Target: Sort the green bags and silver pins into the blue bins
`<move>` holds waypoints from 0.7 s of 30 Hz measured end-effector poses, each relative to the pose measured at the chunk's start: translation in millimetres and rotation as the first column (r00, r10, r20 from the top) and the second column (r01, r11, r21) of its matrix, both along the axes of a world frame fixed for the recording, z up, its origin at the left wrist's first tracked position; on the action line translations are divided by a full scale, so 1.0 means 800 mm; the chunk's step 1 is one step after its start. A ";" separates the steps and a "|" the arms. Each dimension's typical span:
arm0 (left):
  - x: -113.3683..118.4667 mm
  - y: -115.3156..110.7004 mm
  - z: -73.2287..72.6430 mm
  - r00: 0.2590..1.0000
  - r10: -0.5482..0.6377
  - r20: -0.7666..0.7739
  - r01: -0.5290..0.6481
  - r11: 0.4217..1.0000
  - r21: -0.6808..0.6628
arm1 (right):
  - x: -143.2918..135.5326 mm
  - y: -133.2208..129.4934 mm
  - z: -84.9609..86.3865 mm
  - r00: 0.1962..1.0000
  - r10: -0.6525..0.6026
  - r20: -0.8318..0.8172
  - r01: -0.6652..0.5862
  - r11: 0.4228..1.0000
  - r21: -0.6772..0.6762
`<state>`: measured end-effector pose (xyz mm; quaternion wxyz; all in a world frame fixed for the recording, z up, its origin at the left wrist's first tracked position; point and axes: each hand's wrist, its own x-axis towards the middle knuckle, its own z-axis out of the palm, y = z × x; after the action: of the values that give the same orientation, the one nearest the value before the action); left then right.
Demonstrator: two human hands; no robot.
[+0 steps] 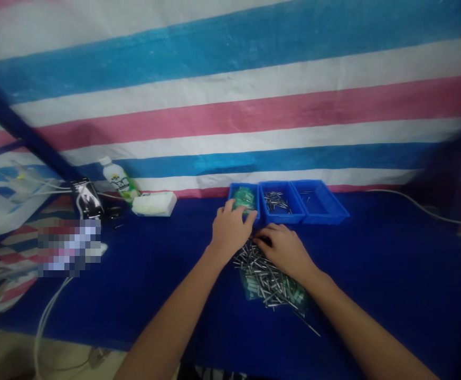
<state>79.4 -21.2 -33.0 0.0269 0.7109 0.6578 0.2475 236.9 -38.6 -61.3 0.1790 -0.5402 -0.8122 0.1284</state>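
My left hand (231, 228) reaches over the front of the left blue bin (257, 200), fingers spread, at the small green plastic packets (243, 198) inside. No held item shows in it. My right hand (286, 248) rests at the far end of a heap of thin metal rods (267, 277). Its fingers are curled in toward the thumb; what they grip, if anything, is hidden. Green packets (252, 287) lie under the heap. In the middle blue bin (302, 216) are more short metal rods (276, 201). The right blue bin (325, 208) holds a few thin pieces.
A striped sheet (230, 116) hangs behind the blue tabletop (167, 274). At the left stand a white bottle (117, 177), a tissue pack (154, 203) and a black box (86, 198). White cables (50, 306) run over the left edge; another cable (420, 206) crosses the right side.
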 end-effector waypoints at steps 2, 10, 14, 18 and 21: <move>-0.003 0.002 -0.007 1.000 -0.004 0.031 0.003 1.000 0.027 | 0.000 0.001 0.000 1.000 0.006 0.001 -0.006 1.000 -0.001; -0.004 -0.003 -0.017 0.995 -0.039 0.096 0.029 0.994 0.105 | 0.004 0.003 -0.006 0.996 0.023 -0.080 -0.023 1.000 0.001; -0.010 -0.014 -0.009 0.991 -0.076 0.111 0.052 0.977 0.208 | 0.008 0.005 -0.003 0.968 0.038 -0.248 -0.031 0.999 0.030; -0.013 -0.027 0.001 0.977 -0.201 0.074 0.167 0.931 0.324 | 0.012 0.003 0.007 0.887 -0.002 -0.462 0.011 1.000 0.017; -0.014 -0.034 -0.001 0.969 -0.241 0.055 0.209 0.917 0.341 | 0.015 0.001 0.014 0.822 -0.048 -0.568 0.047 0.999 -0.016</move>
<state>67.8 -48.8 -34.1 -0.0339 0.7634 0.5184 0.3840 248.6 -37.6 -49.8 0.4151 -0.4977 -0.7085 0.2793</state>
